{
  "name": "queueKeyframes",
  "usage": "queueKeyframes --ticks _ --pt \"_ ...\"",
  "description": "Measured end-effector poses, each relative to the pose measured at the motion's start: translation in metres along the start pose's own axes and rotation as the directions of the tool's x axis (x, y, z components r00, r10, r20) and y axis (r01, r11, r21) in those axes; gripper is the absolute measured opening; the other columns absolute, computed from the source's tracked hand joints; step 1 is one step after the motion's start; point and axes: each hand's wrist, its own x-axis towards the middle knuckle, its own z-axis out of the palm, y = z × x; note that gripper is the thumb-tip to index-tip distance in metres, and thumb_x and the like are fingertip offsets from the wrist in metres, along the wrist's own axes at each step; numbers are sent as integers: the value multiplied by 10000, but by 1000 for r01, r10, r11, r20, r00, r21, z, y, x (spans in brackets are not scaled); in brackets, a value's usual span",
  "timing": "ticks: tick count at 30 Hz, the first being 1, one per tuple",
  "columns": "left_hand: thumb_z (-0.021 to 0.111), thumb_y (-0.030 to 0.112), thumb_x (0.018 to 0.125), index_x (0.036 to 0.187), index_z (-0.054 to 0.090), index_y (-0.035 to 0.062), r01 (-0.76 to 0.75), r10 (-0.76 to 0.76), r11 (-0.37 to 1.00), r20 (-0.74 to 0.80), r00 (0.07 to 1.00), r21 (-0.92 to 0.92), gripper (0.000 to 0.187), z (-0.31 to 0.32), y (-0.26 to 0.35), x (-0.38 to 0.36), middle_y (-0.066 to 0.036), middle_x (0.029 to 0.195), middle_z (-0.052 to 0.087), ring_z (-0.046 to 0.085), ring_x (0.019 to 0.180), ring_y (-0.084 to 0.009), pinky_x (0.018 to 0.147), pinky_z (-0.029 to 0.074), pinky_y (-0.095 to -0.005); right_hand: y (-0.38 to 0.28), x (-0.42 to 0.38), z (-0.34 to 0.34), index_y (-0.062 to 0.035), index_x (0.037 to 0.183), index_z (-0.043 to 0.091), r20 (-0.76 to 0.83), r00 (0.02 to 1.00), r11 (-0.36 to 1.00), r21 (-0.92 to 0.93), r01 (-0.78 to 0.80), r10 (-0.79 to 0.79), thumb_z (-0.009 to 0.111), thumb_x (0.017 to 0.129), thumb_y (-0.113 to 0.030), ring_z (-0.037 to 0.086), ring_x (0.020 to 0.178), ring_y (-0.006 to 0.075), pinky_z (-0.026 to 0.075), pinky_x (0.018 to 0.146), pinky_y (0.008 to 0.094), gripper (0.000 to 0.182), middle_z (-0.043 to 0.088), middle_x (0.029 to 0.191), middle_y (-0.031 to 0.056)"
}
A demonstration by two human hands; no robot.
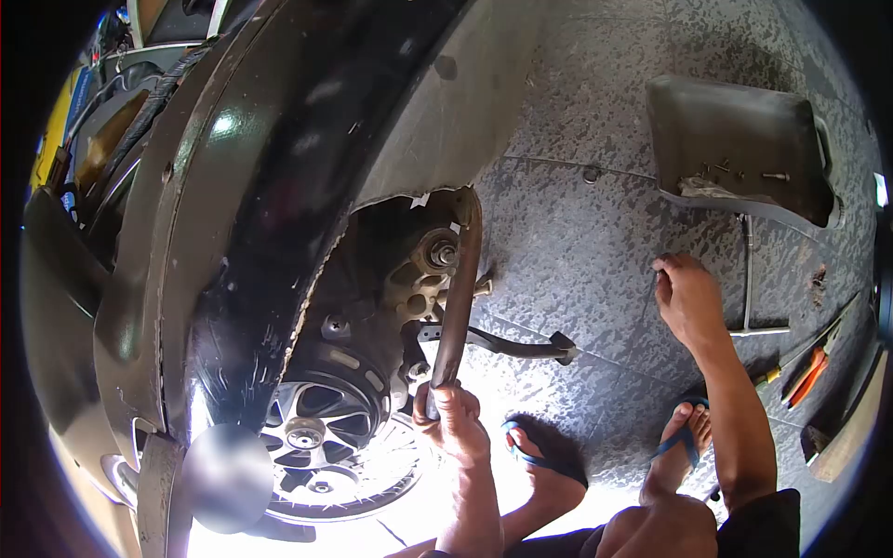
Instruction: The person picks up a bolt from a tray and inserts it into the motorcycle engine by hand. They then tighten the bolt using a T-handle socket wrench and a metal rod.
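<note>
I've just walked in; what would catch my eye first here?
Probably the huge dark, scuffed panel filling much of the left side, with a spoked wheel beneath it near a bright glare. Just below the picture's centre, the left hand grips a long brown bar. At upper right, a tray holding small screws sits on the mottled floor, beyond the right hand.

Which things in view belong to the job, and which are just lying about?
Job:
dark tube, gripped by left hand
motorbike
probably bolts in tray

Lying about, seemingly:
T-shaped tool
orange-handled tool
</note>
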Motion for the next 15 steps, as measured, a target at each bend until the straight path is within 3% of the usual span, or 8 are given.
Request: queueKeyframes --ticks 6,9,11,12,13,14,15 --pt "678 488 847 815 522 17 4 -4 998 8 1000 -60 497 0 -1 0 17 512 425 381 421 -55 400 270 -217 7 10 -5 -40 986 649 -19 1000 1000 -16 -16 16 606 804 -32 616 837 359 502 751 438 187 623 948 172" --pt "676 487 849 813 525 15 5 -5 998 -3 1000 -59 497 0 -1 0 12 520 437 387 421 -55 399 273 -217 -4 17 -13 -15 1002 663 -143 986 986 -155 68 -90 636 804 -83 617 839 359 509 772 436 211 614 970 183" --pt "682 470 850 807 528 14 10 -10 999 -8 1000 -50 483 0 0 -1 6 529 449 392 423 -55 399 277 -217 -27 22 -15 -4 1025 654 -162 987 994 105 36 -19 618 848 -107 619 910 347 513 824 410 207 615 1017 185" --pt "683 467 850 804 529 14 0 0 998 -8 1000 -55 481 1 0 -1 5 529 448 392 422 -56 399 277 -217 -42 26 -17 -4 1025 654 -160 987 993 109 34 -17 618 848 -107 619 910 347 513 824 410 207 615 1017 185" --pt "685 464 850 800 530 14 -10 10 998 -6 1000 -64 479 2 0 0 5 529 446 392 421 -57 398 277 -217 -61 32 -20 -8 1045 648 21 1000 905 424 -24 17 596 880 -135 610 959 326 506 857 392 215 618 1039 181" --pt "685 464 850 800 530 14 -10 10 998 -4 1000 -63 479 1 -1 0 5 529 446 392 421 -57 398 277 -217 -77 39 -22 -12 1065 643 200 980 722 679 -132 -9 574 912 -164 602 1009 305 499 890 375 226 622 1060 178" --pt "684 463 851 805 530 12 -5 5 997 0 1000 -75 479 0 -3 0 4 529 444 393 421 -59 398 277 -217 -89 49 -19 12 1084 625 255 965 594 786 -172 -58 578 929 -209 608 975 256 506 859 369 274 618 1076 159"
